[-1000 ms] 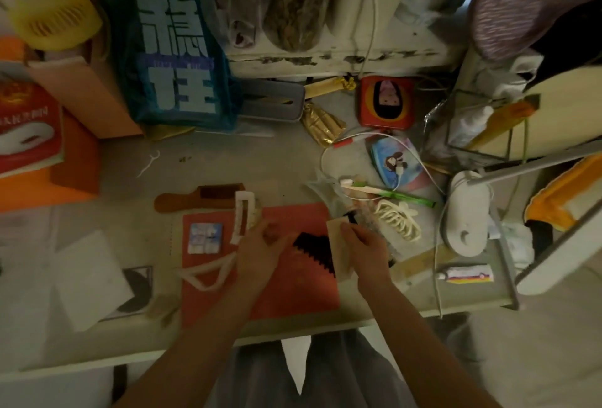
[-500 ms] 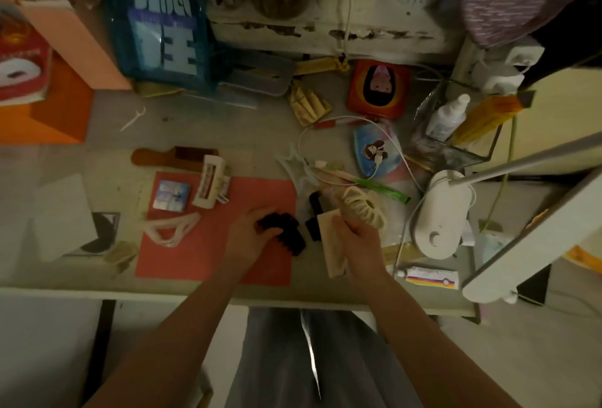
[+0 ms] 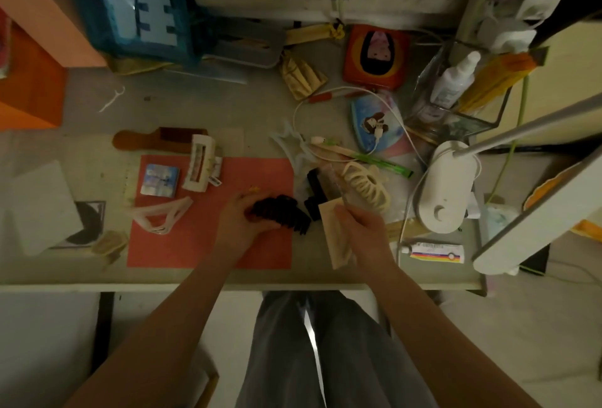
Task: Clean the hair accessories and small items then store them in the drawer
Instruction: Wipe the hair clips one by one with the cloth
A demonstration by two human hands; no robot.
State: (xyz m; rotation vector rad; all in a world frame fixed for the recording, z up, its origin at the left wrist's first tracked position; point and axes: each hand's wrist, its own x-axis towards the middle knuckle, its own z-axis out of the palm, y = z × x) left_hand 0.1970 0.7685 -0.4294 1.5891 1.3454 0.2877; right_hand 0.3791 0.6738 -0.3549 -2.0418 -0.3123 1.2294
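My left hand [image 3: 241, 222] grips a black claw hair clip [image 3: 283, 213] at the right edge of the red mat [image 3: 208, 244]. My right hand [image 3: 361, 231] holds a folded beige wipe [image 3: 334, 238] just to the right of that clip. A cream claw clip [image 3: 368, 189] lies beyond my right hand. On the mat's left side are a white rectangular clip [image 3: 200, 163], a translucent triangular clip [image 3: 163, 217] and a small blue packet [image 3: 160, 180]. A brown comb [image 3: 156, 138] lies above the mat. No drawer is in view.
A white lamp base [image 3: 448, 186] and its arm stand at the right, with a tube [image 3: 433, 251] near the desk's front edge. A pale clip [image 3: 291, 147], green-tipped toothbrush [image 3: 374, 160], white cable, red tin [image 3: 374, 55] and blue bag [image 3: 136, 6] crowd the back. White paper [image 3: 39, 205] lies left.
The view has tilted down and nearer. My left hand has brought the black clip lower over the mat's right edge; my right hand keeps the wipe beside it.
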